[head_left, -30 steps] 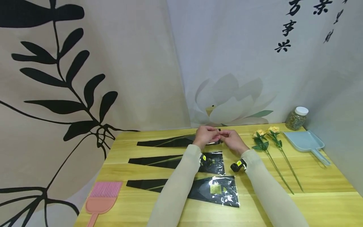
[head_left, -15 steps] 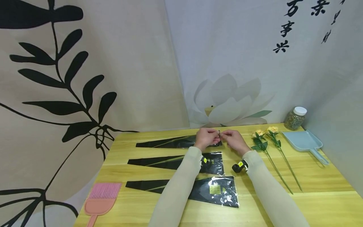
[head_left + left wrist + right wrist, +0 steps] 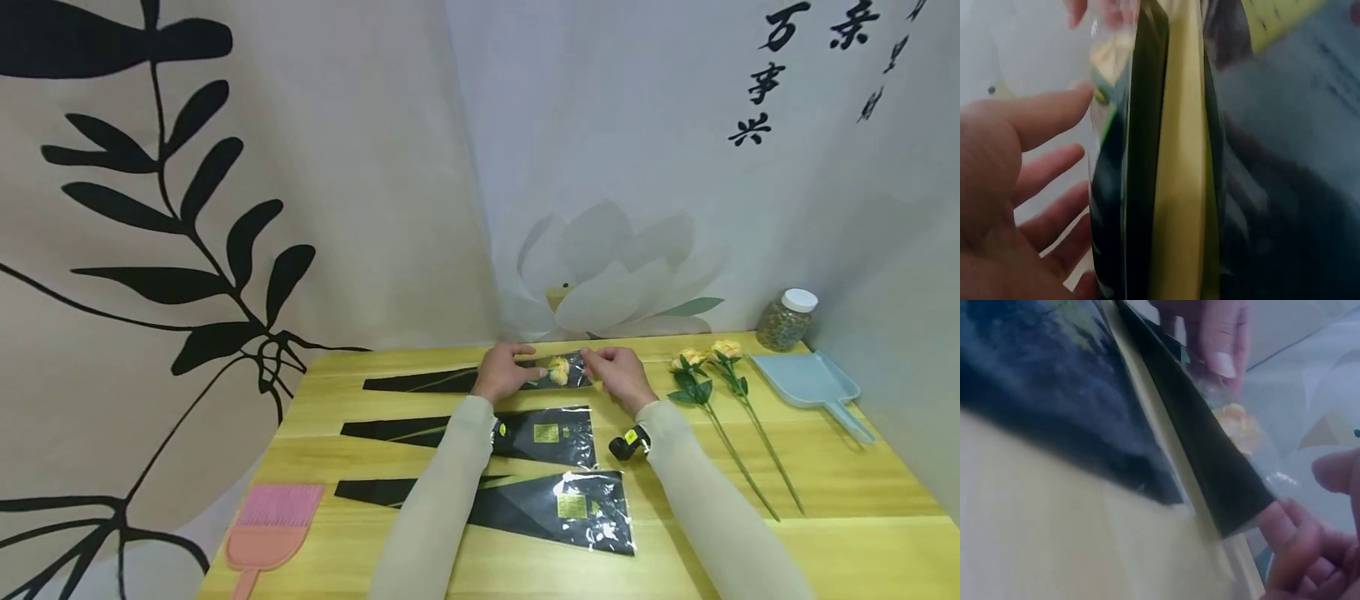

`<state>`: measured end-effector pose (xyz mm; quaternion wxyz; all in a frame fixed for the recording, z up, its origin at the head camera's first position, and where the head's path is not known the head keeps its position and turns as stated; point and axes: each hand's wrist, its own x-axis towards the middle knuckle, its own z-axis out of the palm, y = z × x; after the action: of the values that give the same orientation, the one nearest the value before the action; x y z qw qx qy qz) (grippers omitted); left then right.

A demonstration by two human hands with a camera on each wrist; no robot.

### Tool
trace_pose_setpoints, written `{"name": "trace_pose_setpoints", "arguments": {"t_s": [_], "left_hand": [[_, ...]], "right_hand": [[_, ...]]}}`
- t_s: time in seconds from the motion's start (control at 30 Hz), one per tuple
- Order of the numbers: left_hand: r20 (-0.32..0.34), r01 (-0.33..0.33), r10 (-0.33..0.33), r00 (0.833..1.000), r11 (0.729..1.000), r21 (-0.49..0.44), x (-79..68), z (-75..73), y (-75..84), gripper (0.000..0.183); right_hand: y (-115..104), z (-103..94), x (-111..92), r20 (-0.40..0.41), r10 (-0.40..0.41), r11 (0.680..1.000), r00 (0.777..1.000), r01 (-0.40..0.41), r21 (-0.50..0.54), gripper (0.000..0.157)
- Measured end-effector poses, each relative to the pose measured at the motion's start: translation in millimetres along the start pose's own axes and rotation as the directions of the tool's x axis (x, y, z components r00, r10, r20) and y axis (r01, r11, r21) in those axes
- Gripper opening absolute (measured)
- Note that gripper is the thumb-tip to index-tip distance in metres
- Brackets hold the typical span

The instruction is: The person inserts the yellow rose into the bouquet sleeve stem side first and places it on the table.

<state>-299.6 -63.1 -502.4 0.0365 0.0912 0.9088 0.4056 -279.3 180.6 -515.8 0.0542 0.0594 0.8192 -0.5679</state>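
Note:
At the back of the table lies a black flower sleeve (image 3: 442, 381) with a clear front. A yellow rose (image 3: 558, 370) shows through its clear film near the wide right end. My left hand (image 3: 504, 372) is over the sleeve's middle, its thumb stretched across the front toward the bloom. In the left wrist view, the fingers of my left hand (image 3: 1041, 181) are loosely extended along the sleeve's edge. My right hand (image 3: 619, 375) pinches the sleeve's corner at the wide end. Seen from the right wrist, fingertips (image 3: 1279, 519) meet that corner, close beside the rose (image 3: 1238, 428).
Two more black sleeves, a middle one (image 3: 517, 435) and a front one (image 3: 547, 510), lie nearer. Two yellow roses (image 3: 708, 404) rest at right, beside a light-blue dustpan (image 3: 806, 379) and a white-lidded jar (image 3: 785, 321). A pink brush (image 3: 273, 529) sits front left.
My left hand has slid left along the back sleeve, away from my right hand, uncovering the yellow rose. The right hand has stayed at the wide end.

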Motion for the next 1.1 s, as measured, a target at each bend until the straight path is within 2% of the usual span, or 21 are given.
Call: {"name": "trace_pose_setpoints", "arguments": {"t_s": [0.17,0.37,0.47,0.57,0.7,0.87,1.1], "left_hand": [[0.024,0.011,-0.014,1.0,0.993,0.121,0.7,-8.1,-7.1,0.059],[0.054,0.035,-0.042,0.998,0.991,0.132,1.4,-8.1,-10.3,0.051],[0.041,0.046,-0.052,0.998,0.989,0.14,1.3,-7.4,-12.9,0.047],[0.029,0.045,-0.05,0.998,0.988,0.147,2.4,-5.8,-15.7,0.046],[0.017,0.034,-0.037,0.999,0.99,0.135,1.7,-6.1,-17.9,0.05],[-0.002,0.004,-0.004,1.0,0.995,0.099,-5.1,-13.9,-18.7,0.054],[-0.002,-0.05,0.05,0.999,0.999,0.015,-14.5,-27.8,-18.6,0.051]], "right_hand": [[-3.2,5.9,4.4,-0.05,-0.008,1.0,0.999,0.006,-0.029,0.045],[-4.9,6.1,6.0,-0.081,-0.027,1.0,0.996,0.028,0.013,0.031],[-3.4,4.7,7.4,-0.076,-0.017,0.999,0.997,0.019,0.034,0.032],[-0.8,2.0,7.5,-0.063,-0.025,1.0,0.998,0.026,0.005,0.035],[0.7,-2.6,3.6,-0.047,-0.04,0.998,0.998,0.038,-0.047,0.04],[-1.8,-10.0,-5.8,-0.039,-0.054,0.996,0.998,0.051,-0.071,0.038],[-8.2,-18.1,-19.6,-0.002,-0.155,0.979,0.988,0.153,-0.134,0.031]]}}
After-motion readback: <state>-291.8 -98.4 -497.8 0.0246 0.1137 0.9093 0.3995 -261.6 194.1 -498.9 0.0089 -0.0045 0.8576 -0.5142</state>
